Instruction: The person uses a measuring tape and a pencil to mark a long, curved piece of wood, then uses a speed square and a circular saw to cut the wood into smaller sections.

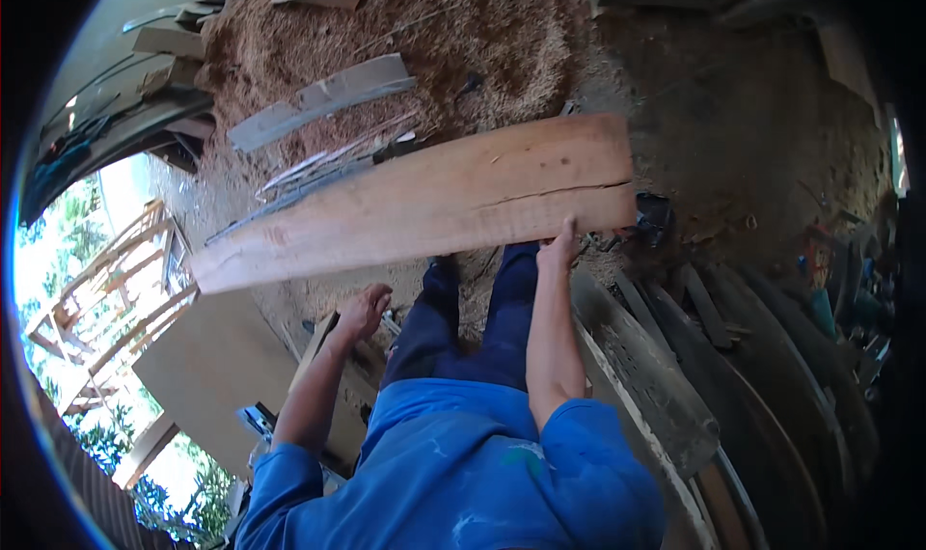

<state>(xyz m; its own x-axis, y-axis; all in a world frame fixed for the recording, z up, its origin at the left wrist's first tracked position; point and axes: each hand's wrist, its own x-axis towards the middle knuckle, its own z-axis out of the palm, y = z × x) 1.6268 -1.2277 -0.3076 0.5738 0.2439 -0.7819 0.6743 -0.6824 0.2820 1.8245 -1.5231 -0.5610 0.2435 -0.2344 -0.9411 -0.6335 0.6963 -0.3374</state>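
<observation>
- Because the right hand (559,247) grips only the near edge of the wide wooden board (415,198), close to its right end, the remaining weight probably rests on something beneath; what supports it cannot be made out.
- That hand is clamped on the board, thumb on the upper face; its fingers seem to go under the edge, which would keep the wood from tipping or sliding.
- The left hand (364,312) is apart from the right, loosely half-curled and seemingly empty, on the near side of the board without touching it, so it likely carries no load.
- Lying crosswise before the person's legs, the board has its broad face up, which leaves the long crack (550,195) at its right end visible just beyond the thumb.
- Beyond it, a grey plank (323,101) lies on sawdust (502,34), perhaps simply laid aside.
- Near right, long dark boards (646,376) lie side by side, probably grouped to save floor space.
</observation>
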